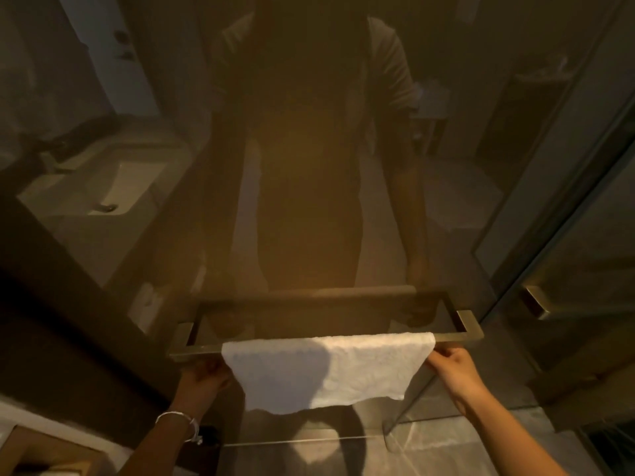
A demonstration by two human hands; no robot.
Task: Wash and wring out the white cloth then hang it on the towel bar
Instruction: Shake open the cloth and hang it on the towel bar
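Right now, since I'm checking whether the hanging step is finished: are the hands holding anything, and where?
Both hold the white cloth, draped over the towel bar: the left hand at its left edge, the right hand at its right edge, just below the bar.

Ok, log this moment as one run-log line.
stage: hanging | white cloth: draped over towel bar | left hand: at cloth's left edge | right hand: pinching right edge | wash: not shown
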